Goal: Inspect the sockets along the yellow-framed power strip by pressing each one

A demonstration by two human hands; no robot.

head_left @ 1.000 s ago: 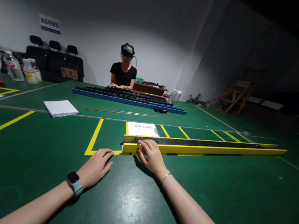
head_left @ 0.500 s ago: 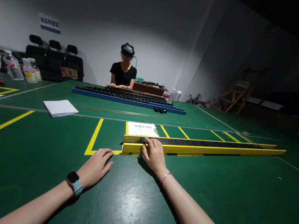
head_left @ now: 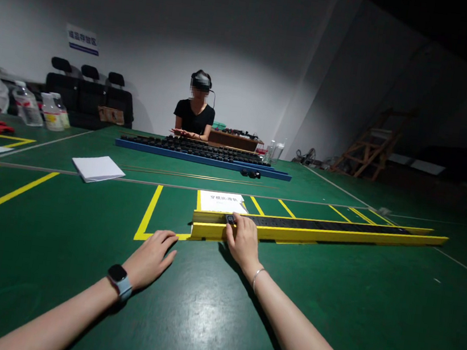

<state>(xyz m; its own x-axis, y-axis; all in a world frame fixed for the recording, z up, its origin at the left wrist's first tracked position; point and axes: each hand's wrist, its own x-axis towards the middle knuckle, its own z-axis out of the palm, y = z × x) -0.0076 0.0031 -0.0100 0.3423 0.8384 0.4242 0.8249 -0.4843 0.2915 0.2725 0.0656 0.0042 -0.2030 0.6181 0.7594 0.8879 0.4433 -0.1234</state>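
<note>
My right hand (head_left: 244, 239) reaches over the near wall of a long yellow rail (head_left: 320, 232) and grips a small black block (head_left: 230, 219) near the rail's left end. The fingertips touch the block's right side; part of it is hidden behind them. A row of flat black pieces (head_left: 317, 225) fills much of the channel to the right of the hand. My left hand (head_left: 152, 259) rests on the green table just short of the rail's left end. Its fingers are loosely stretched out and hold nothing.
Behind the rail lies a printed sheet (head_left: 222, 202). Folded white paper (head_left: 99, 169) is at left. Farther back, a blue rail (head_left: 193, 157) stands before many black pieces, with a seated co-worker (head_left: 195, 114) beyond. Bottles (head_left: 52, 111) stand at far left.
My right hand has shifted slightly to the right along the yellow rail, and the black block with it. My left hand stays in place. The co-worker's hands have moved a little.
</note>
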